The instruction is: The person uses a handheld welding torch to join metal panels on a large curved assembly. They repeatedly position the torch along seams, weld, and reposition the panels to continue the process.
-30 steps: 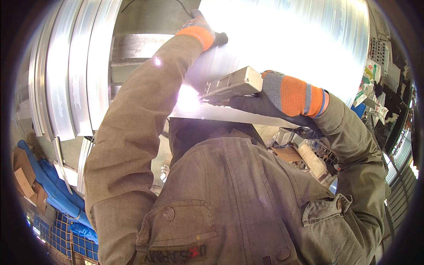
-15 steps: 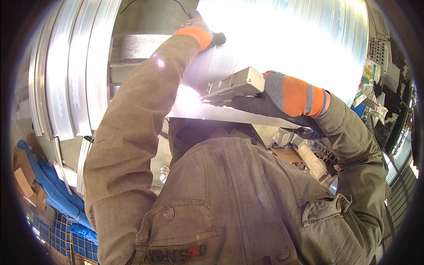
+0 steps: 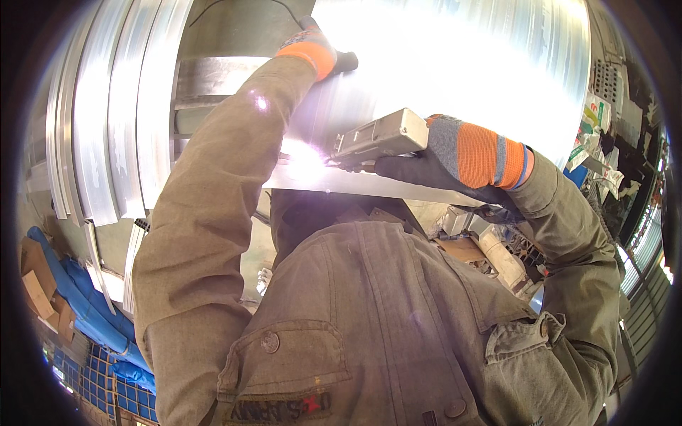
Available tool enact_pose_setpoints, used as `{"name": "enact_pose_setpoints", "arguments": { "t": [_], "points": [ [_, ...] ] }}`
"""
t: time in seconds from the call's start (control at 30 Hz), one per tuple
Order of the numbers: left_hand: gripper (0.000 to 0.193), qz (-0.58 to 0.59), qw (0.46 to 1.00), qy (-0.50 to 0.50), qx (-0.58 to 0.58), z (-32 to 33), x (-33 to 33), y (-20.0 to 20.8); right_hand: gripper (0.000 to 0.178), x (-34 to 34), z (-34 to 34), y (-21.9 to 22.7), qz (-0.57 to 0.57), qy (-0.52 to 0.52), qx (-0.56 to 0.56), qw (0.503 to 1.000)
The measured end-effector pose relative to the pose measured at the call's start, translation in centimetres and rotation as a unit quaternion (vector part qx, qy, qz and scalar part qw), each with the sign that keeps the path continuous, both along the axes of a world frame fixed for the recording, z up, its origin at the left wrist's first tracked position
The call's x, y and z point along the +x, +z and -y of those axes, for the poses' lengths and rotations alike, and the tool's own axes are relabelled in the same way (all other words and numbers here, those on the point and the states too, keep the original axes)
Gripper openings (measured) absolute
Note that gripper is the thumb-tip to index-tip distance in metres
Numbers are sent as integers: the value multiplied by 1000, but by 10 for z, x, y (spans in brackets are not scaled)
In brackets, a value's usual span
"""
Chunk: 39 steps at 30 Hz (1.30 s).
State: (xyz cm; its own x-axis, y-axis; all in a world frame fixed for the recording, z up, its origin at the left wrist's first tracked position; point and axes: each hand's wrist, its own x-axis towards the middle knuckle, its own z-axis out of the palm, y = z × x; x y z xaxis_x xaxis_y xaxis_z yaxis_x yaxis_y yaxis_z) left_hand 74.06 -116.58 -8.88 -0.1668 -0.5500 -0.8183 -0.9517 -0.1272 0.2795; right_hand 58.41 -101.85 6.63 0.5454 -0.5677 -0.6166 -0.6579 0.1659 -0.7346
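My right hand, in an orange and grey glove with a dark palm, is closed round a handheld welding torch with a boxy, pale metal body. The torch points left, and a white-violet glare burns at its tip, hiding the tip and the spot under it. This lies close to the near edge of a bright metal panel, much of it washed out by light. At the panel's far left edge, my left hand rests in a matching glove, thumb and fingers spread apart. Part of its fingers is hidden.
Long metal profiles lie side by side to the left. Blue wrapped rolls and cardboard are at the lower left, above a wire mesh. Scraps and packaging clutter the right side. A thin dark cable curves near my left hand.
The torch, its glare and my right hand have shifted very slightly to the right in view. My left hand and forearm sit slightly further left.
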Motion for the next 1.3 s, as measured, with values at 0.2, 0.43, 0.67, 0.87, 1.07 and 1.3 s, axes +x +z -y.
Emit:
{"name": "enact_pose_setpoints", "arguments": {
  "t": [0.2, 0.43, 0.67, 0.87, 1.07, 1.3],
  "points": [
    [120, 9, 1000, -8, 2, 2, 1, -6, 44, 2, 2, 5, 1, -1, -7, 1000],
    [127, -94, 995, -15, -32, 0, 26, -30, 44, -14, 2, 29, -7, -93, 16, 996],
    [85, 141, 817, -74, -555, 32, 198, -9, 45, -28, -20, 40, -33, -228, 66, 971],
    [65, 272, 839, -129, -453, 31, 228, -3, 47, -27, -35, 31, -4, -277, 104, 955],
    [57, 165, 900, -16, -404, 45, 230, 2, 47, -18, -39, 35, 8, -315, 94, 944],
    [67, -180, 930, 229, -223, 62, 274, -30, 42, -16, -40, 29, 10, -327, 46, 944]
  ]
}}
